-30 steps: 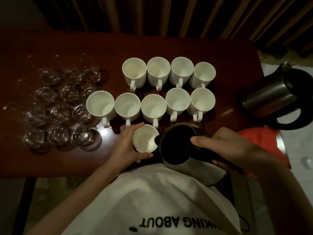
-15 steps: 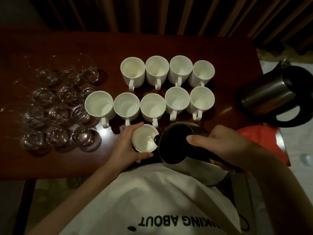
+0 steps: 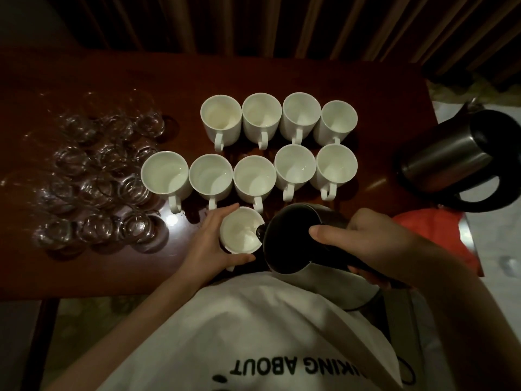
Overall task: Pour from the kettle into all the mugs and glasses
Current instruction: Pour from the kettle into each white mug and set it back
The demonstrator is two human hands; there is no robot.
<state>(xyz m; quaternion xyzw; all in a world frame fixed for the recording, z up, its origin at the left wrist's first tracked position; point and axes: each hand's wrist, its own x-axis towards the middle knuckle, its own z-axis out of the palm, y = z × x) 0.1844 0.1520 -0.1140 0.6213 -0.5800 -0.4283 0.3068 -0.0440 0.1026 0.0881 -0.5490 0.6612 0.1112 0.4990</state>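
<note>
My right hand (image 3: 366,244) grips the black handle of a steel kettle (image 3: 293,241), tilted left with its spout over the rim of a white mug (image 3: 241,231). My left hand (image 3: 210,244) curls around that mug near the table's front edge. Behind it stand two rows of white mugs: several in the near row (image 3: 253,176) and several in the far row (image 3: 260,115). Many clear glasses (image 3: 98,176) are clustered on the left of the table.
A second steel kettle (image 3: 456,159) with a black handle stands at the right end of the dark wooden table (image 3: 84,266). Something red (image 3: 434,230) lies below it by the table's right corner. A slatted wall runs behind the table.
Both hands hold the same grip. The kettle stays tilted at the mug, with almost no shift.
</note>
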